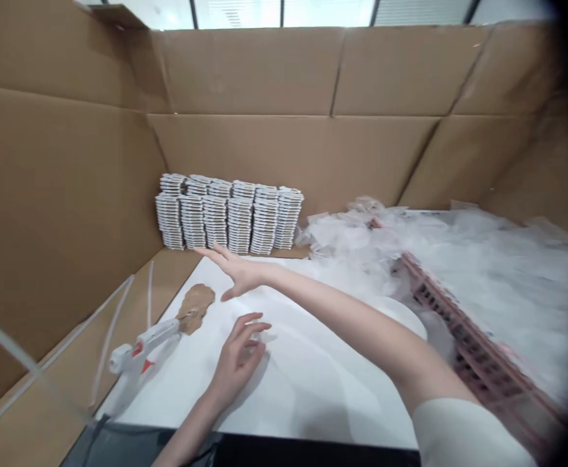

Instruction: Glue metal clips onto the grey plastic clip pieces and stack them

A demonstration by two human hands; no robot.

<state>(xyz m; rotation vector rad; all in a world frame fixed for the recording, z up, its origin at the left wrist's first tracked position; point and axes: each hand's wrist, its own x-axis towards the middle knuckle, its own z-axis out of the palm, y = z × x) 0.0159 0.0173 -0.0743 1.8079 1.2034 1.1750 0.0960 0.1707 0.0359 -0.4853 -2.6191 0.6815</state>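
Observation:
My right hand (238,271) reaches across the white work surface (308,363) toward the stacked white pieces (240,224), with fingers stretched and thumb spread. Nothing is in it, and I cannot tell whether its fingertips touch the stacks behind. Nearer to me, my left hand (240,355) hovers or rests over the white surface, fingers loosely curled and apart, holding nothing visible. A white glue gun (155,334) with an orange trigger lies left of my hands. Its nozzle sits over a brown, irregular patch (196,308).
Tall cardboard walls (284,149) enclose the left, back and right. Clear plastic bags (488,259) pile up at the right, around a pink slotted rack (459,324). White glue sticks or strips (113,337) lie along the left edge. A white round object (403,314) shows behind my right forearm.

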